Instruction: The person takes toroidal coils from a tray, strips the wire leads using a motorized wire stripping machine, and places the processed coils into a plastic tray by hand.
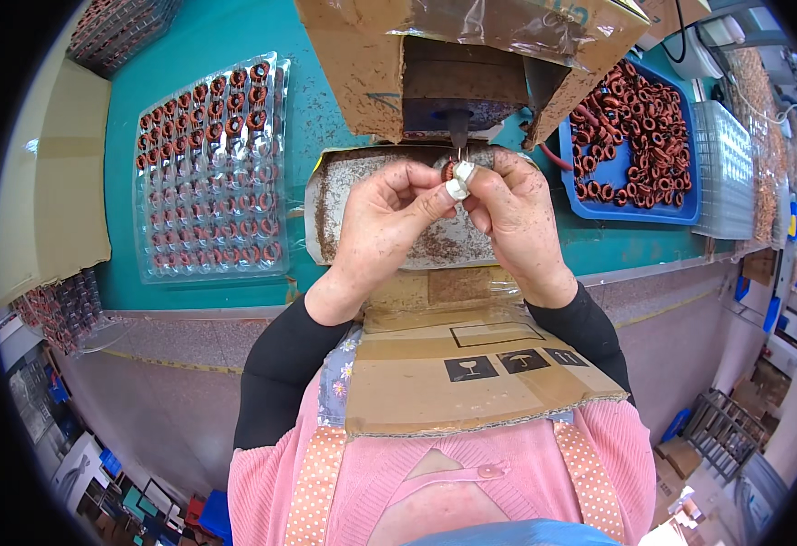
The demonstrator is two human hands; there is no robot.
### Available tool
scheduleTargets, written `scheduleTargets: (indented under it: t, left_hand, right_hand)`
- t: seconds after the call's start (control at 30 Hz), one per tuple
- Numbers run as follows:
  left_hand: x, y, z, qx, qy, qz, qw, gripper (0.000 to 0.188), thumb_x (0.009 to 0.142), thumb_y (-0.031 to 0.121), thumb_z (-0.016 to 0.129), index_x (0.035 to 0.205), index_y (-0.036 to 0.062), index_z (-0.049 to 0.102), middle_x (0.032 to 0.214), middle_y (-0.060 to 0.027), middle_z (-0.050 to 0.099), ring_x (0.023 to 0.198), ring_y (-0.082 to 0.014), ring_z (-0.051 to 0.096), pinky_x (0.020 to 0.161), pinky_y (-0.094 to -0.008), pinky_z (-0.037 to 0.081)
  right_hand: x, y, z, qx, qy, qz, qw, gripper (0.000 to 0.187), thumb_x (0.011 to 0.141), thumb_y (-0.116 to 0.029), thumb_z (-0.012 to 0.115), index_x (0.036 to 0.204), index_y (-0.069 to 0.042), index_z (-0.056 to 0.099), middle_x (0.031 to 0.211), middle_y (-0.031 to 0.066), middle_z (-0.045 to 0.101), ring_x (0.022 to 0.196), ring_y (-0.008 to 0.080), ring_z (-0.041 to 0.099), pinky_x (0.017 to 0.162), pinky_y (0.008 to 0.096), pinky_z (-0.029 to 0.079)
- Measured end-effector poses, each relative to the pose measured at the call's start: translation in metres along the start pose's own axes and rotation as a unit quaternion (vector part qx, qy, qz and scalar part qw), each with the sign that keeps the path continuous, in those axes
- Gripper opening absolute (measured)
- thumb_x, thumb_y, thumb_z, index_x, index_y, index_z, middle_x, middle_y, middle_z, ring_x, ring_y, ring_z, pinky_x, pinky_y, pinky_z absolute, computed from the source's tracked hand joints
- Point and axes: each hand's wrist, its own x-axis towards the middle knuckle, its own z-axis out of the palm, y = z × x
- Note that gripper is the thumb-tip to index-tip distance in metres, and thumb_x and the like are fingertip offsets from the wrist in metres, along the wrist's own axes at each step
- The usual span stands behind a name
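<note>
Both my hands meet under a cardboard-shrouded machine, in front of its dark spindle [457, 126] with thin metal prongs. Between the fingertips is a small copper-wound ring coil [448, 171], pinched by my left hand [380, 218] and also by my right hand [521, 218]. White wrapping covers the tips of both thumbs. Fingers hide much of the coil, and its contact with the prongs cannot be made out. Beneath the hands lies a pale board [335, 196] strewn with reddish-brown scraps.
A clear blister tray [212, 218] with rows of coils lies on the green table at left. The blue bin [680, 214] at right holds a heap of coils, beside stacked clear trays [724, 173]. The cardboard shroud [353, 82] overhangs the work spot; a cardboard sheet [416, 400] covers my front.
</note>
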Motion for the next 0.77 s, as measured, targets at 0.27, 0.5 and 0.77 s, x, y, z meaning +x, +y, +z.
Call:
scheduleTargets:
  t: [0.27,0.5,0.77]
  left_hand:
    - [0.0,0.001,-0.002,-0.006,0.011,0.002,1.0,0.015,0.088,0.008,0.064,0.099,-0.0026,0.061,0.087,-0.0064,0.065,0.08,-0.01,0.061,0.073,-0.0227,0.05]
    - [0.005,-0.001,-0.001,-0.003,0.023,0.023,0.999,0.015,0.088,0.008,0.064,0.098,-0.0026,0.061,0.088,-0.0063,0.066,0.079,-0.0091,0.061,0.072,-0.0222,0.049]
    - [-0.003,0.002,0.0,0.021,0.029,0.017,0.999,0.018,0.087,0.011,0.066,0.1,-0.0012,0.062,0.091,-0.0065,0.066,0.081,-0.0106,0.061,0.074,-0.0236,0.05]
  right_hand:
    - [0.003,-0.001,0.003,-0.027,0.001,0.008,1.0,0.018,0.085,-0.016,0.063,0.078,-0.003,0.053,0.064,0.0003,0.054,0.052,0.0034,0.045,0.044,0.019,0.035]
    - [0.008,-0.001,0.006,-0.022,0.008,-0.01,1.0,0.017,0.085,-0.016,0.061,0.085,0.0,0.058,0.064,0.0004,0.055,0.051,0.0034,0.044,0.044,0.0187,0.035]
    - [0.005,0.002,-0.001,-0.024,-0.026,0.012,0.999,0.021,0.086,-0.02,0.061,0.088,0.002,0.06,0.064,0.0006,0.056,0.051,0.0038,0.044,0.045,0.0186,0.035]
